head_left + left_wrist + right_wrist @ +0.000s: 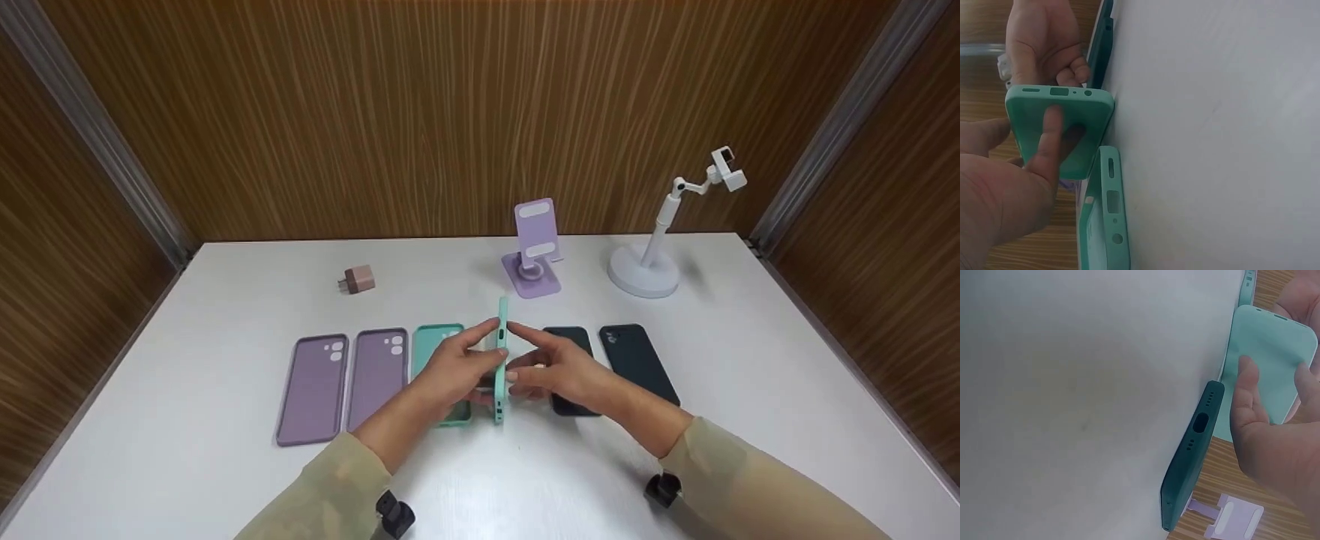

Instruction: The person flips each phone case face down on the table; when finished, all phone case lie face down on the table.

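Note:
A mint green phone case (502, 394) stands upright on its edge between the two hands, its narrow side toward the head camera. From the left, the left hand (456, 367) holds it, thumb on the edge and a finger on the inner face in the left wrist view. On the other side the right hand (571, 369) holds it, with fingertips against the smooth outer face (1275, 343) in the right wrist view. Another mint green case (429, 343) lies beside the left hand, partly covered by it. One dark case (574, 406) lies partly under the right hand.
Two purple phone cases (313, 390) lie at the left on the white table (180, 375). Another dark case (637, 360) is at the right, near the forearm. Behind stand a pink plug charger (360, 279), a purple phone stand (536, 232) and a white stand with an arm (645, 274).

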Tool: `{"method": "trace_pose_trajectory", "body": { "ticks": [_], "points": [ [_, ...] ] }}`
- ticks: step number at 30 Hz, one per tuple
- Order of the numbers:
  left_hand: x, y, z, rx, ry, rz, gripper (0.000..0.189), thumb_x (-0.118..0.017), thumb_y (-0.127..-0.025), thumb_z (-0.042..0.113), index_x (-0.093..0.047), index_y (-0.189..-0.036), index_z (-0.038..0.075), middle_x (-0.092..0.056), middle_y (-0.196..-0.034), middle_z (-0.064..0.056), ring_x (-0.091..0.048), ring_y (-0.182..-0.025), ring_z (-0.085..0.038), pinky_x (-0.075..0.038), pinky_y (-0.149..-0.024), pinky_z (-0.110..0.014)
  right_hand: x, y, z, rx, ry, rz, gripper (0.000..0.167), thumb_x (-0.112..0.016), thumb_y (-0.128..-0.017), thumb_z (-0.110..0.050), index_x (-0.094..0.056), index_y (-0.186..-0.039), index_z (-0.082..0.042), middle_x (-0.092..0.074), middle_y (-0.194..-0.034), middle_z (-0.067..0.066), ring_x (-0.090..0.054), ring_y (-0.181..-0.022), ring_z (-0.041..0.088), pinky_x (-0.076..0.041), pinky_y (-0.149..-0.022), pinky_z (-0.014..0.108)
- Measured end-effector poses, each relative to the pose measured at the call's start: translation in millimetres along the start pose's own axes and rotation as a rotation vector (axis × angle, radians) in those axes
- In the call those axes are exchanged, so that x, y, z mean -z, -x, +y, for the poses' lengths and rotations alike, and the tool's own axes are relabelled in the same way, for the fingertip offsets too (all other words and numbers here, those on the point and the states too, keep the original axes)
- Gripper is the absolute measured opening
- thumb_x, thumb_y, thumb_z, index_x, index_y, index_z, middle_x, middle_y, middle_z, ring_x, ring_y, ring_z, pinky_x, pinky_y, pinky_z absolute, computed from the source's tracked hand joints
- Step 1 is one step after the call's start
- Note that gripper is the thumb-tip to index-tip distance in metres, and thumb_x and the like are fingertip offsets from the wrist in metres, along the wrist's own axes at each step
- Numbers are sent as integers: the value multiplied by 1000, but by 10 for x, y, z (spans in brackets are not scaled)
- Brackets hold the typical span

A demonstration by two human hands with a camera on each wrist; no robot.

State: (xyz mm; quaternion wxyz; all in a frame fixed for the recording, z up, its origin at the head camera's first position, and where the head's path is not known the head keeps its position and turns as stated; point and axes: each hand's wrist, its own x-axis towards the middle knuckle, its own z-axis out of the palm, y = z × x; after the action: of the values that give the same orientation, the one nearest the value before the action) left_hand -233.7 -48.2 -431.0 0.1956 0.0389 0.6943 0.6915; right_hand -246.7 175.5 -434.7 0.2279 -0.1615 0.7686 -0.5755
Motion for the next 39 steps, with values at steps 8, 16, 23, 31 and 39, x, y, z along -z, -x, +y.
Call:
{"method": "trace_pose_trajectory", "body": {
  "ticks": [8,16,23,31,39],
  "points": [
    [-5,-1,3,-12,-17,42,67,-68,-101,14,-45,-163,20,-75,-116,-18,-76,-88,-25,-64,-72,-41,-27,23,-34,8,52,-4,82,-78,-99,-21,-33,-168,-18,-71,-127,18,-74,-105,31,-62,-85,39],
    [18,49,24,-61,-14,105,71,-55,-96,1,-41,-164,14,-73,-87,-9,-65,-66,-14,-55,-57,-29,-16,42,-75,4,118,48,80,-79,-99,-23,-37,-166,-13,-71,-127,15,-72,-98,28,-60,-85,39],
    [-15,115,71,-112,80,144,68,-53,-96,0,-47,-162,16,-58,-69,-1,-65,-72,-16,-55,-63,-32,61,31,-97,-63,91,139,79,-79,-98,-24,-39,-165,-14,-70,-120,14,-69,-97,24,-59,-83,36],
    [-30,94,31,-142,117,125,67,-53,-96,-2,-44,-162,9,-59,-71,1,-61,-71,-15,-55,-64,-30,205,19,-94,-82,-16,210,74,-76,-99,-14,-41,-164,-15,-71,-114,12,-70,-96,27,-54,-83,35],
    [46,64,-72,-158,-36,125,64,-63,-98,1,-46,-160,5,-73,-109,-12,-65,-78,-15,-56,-64,-30,216,9,-42,-72,56,247,72,-77,-99,-13,-44,-163,-14,-68,-108,11,-65,-93,26,-51,-77,31]
  ]
}}
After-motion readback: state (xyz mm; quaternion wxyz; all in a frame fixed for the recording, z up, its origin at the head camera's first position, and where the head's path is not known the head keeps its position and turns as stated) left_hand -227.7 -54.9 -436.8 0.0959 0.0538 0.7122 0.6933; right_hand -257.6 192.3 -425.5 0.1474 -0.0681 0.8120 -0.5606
